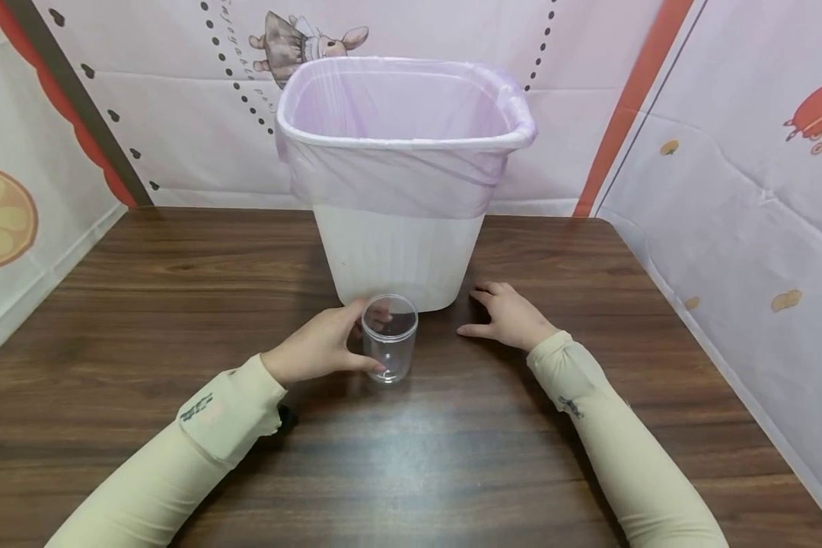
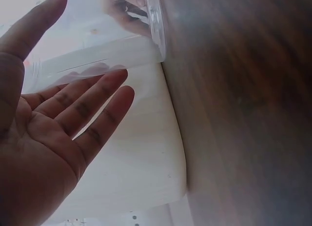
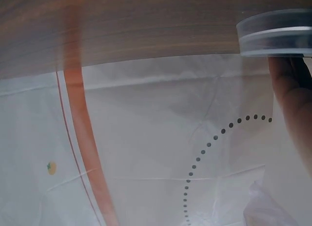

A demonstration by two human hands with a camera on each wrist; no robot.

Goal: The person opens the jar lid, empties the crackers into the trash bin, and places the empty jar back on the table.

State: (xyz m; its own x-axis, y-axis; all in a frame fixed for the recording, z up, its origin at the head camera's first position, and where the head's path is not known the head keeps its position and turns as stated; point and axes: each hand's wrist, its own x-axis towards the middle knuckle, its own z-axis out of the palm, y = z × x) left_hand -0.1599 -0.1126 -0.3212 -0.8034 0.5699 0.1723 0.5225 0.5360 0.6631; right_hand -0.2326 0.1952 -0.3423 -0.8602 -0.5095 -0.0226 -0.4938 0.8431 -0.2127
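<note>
A clear plastic jar (image 1: 399,356) stands upright in front of a white bin (image 1: 404,255). My left hand (image 1: 322,346) reaches round it, thumb at the near side low down and fingertips seen through it at the back. In the left wrist view the fingers (image 2: 109,116) are nearly straight and spread, with the jar's wall at their tips. My right hand (image 1: 510,316) rests low over the table right of the bin's foot, fingers loosely bent. In the right wrist view a finger (image 3: 292,104) shows beside a clear round banded edge (image 3: 275,35).
A lilac bag (image 1: 397,175) lines the bin, folded over its rim. The bin stands toward the back of the dark wooden table (image 1: 178,297). Printed white cloth (image 1: 726,160) hangs behind and at both sides.
</note>
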